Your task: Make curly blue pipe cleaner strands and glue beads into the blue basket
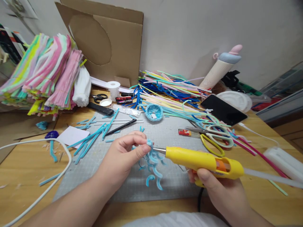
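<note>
Between thumb and fingers, my left hand pinches a light blue pipe cleaner piece with several curled strands hanging down. My right hand is wrapped round the handle of a yellow glue gun, a translucent glue stick sticking out of its back. The metal nozzle points left and is right at the top of the blue piece; whether it touches cannot be made out. Beyond my hands a round blue fuzzy cup shape sits on the grey cutting mat.
Cut blue pipe cleaners and a black pen lie left on the mat. Scissors, a lighter and a phone are at right. Pipe cleaner bundles stand back left; a white cable crosses the left side.
</note>
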`<state>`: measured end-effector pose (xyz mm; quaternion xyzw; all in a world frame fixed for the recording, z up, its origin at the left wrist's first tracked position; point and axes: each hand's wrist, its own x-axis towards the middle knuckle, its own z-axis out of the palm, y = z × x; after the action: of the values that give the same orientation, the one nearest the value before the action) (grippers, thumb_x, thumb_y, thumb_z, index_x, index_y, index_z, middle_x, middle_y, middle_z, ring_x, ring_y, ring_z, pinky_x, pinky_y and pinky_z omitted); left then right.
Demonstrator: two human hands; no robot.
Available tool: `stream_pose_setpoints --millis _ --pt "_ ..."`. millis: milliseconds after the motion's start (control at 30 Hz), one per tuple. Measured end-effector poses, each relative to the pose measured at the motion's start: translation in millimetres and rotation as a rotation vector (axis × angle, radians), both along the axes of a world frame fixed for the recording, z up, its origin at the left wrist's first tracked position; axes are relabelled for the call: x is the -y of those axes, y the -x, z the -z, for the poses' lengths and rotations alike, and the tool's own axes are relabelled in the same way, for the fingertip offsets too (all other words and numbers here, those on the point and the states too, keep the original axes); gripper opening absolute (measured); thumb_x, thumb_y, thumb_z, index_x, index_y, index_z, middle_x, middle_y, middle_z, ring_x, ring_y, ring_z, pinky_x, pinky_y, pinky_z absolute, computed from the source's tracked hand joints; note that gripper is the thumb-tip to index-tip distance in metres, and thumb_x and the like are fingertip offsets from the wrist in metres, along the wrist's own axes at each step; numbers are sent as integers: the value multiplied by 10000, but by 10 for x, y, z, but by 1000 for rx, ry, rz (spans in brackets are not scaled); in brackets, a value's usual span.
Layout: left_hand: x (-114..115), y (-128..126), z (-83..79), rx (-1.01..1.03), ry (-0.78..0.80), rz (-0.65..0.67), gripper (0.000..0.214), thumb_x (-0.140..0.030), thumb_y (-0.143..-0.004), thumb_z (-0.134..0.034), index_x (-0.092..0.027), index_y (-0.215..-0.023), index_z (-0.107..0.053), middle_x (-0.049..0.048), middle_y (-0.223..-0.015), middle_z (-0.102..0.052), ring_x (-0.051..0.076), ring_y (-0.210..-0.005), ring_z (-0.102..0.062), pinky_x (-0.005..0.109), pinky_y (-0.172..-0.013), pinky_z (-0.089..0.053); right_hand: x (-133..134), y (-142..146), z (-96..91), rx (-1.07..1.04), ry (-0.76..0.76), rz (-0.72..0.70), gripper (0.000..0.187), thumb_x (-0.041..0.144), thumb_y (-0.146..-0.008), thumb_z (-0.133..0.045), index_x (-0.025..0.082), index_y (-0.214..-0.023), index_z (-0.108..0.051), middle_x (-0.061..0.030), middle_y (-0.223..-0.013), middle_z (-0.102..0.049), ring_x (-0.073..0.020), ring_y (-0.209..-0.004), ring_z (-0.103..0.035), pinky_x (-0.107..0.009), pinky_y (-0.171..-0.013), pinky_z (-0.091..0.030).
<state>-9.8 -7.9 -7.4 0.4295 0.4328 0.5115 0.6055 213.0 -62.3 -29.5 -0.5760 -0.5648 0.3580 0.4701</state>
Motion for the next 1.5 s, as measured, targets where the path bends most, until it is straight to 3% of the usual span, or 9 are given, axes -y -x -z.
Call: stream_pose_setpoints --millis 200,467,600,700,867,1000,1100,1267,1500 --pt "4 5 15 -29 -45 -9 62 -216 -657 -785 -245 -633 -735 -6 -787 -592 164 -826 -548 276 -761 -416 46 -51 103 -42 76 25 290 509 -747 -683 273 -916 -684 -41 -757 -693 -221 -601 -637 -338 -541 -556" --pt "-13 30 -11 -37 -29 -79 92 -263 -645 -800 -221 -624 -722 23 -815 -622 192 -841 -561 290 -749 -440 -24 22 -114 -177 105 -21 297 525 -767 -654 231 -769 -695 -29 -697 -680 -148 -517 -552 -276 -506 -509" --pt "-51 109 -67 36 3 -144 152 -308 -611 -833 -206 -620 -721 13 -823 -623 159 -800 -547 238 -700 -447 -138 -182 -83 -541 310 -39 316 472 -854 -560 209 -969 -692 -82 -868 -712 -142 -543 -577 -243 -424 -498" --pt "-89 192 -146 139 78 -207 242 -338 -532 -878 -192 -653 -726 -7 -798 -635 118 -701 -528 203 -609 -442 -183 -353 -65 -590 516 -159 315 427 -836 -595 174 -995 -693 -112 -952 -705 -167 -646 -637 -246 -449 -528" --pt "-151 298 -254 219 76 -250 311 -336 -463 -906 -180 -658 -720 -29 -662 -649 100 -610 -525 190 -543 -439 -164 -528 27 -201 744 -283 412 528 -848 -553 147 -734 -659 -55 -630 -689 -143 -482 -625 -247 -465 -486" --pt "-194 334 -245 192 65 -257 301 -333 -509 -889 -171 -703 -724 -25 -645 -651 105 -631 -543 189 -573 -445 -236 -578 19 544 409 -254 432 545 -800 -597 195 -546 -608 -19 -492 -609 -153 -424 -538 -235 -384 -294" --pt "-226 366 -213 155 110 -178 260 -303 -560 -867 -153 -700 -707 -16 -647 -639 106 -643 -544 194 -586 -436 -349 -460 -182 953 164 -140 422 520 -816 -575 216 -525 -596 -26 -484 -597 -170 -432 -511 -251 -393 -220" --pt "-240 430 -206 116 150 -86 286 -334 -581 -853 -151 -737 -699 -17 -637 -621 110 -607 -534 216 -565 -412 -698 145 -492 748 16 -456 174 311 -892 -529 236 -830 -673 -11 -810 -721 -177 -733 -636 -278 -637 -429" --pt "-222 403 -206 20 186 67 280 -360 -596 -841 -156 -716 -692 -22 -648 -632 98 -587 -511 225 -573 -386 -1259 828 -174 753 127 -497 115 297 -786 -653 201 -747 -705 -32 -759 -721 -154 -651 -613 -236 -564 -392"
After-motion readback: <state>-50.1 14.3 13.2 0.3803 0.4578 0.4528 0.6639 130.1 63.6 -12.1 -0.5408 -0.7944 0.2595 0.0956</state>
